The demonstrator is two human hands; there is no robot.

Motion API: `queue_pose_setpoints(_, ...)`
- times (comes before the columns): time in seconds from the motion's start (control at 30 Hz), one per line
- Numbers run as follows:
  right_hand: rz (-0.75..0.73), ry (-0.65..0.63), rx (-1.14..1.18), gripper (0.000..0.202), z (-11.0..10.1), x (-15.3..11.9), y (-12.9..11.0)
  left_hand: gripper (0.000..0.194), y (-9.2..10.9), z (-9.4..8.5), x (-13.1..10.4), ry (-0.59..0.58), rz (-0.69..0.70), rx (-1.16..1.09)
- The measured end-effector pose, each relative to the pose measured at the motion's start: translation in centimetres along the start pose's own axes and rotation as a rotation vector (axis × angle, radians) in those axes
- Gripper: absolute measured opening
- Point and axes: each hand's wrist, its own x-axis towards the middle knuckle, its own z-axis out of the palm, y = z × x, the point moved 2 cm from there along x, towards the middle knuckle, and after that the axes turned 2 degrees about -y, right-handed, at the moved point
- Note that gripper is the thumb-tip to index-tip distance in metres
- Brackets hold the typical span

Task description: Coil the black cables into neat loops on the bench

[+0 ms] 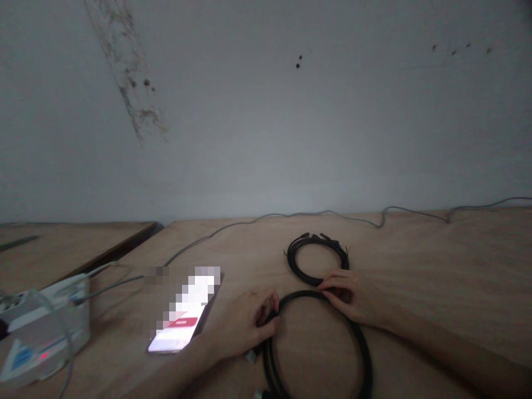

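Observation:
A large loop of black cable (367, 366) lies on the table in front of me, its lower part cut off by the frame edge. My left hand (247, 321) is closed on the upper left of this loop, fingers curled and thumb against it. Around the loop's top, my right hand (351, 293) pinches the cable between thumb and fingertips; the exact contact is partly hidden. Just beyond lies a smaller black cable coil (293, 263), tied, with connectors at its far side. The right hand's fingers overlap its near edge. Pale connector ends show below my left hand.
A lit phone (177, 330) lies left of my left hand. At far left sits a white power strip box (45, 332) with plugs and a red light. A thin grey cord (233, 224) runs along the wall (266, 122). A gap (112, 257) separates two wooden tabletops.

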Motion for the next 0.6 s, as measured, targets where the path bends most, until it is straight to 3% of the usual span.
queue_pose_setpoints(0.6,0.103,-0.02,0.056,0.013,-0.14,0.26,-0.34,0.012,-0.09,0.0,0.0,0.001,0.0,0.028)
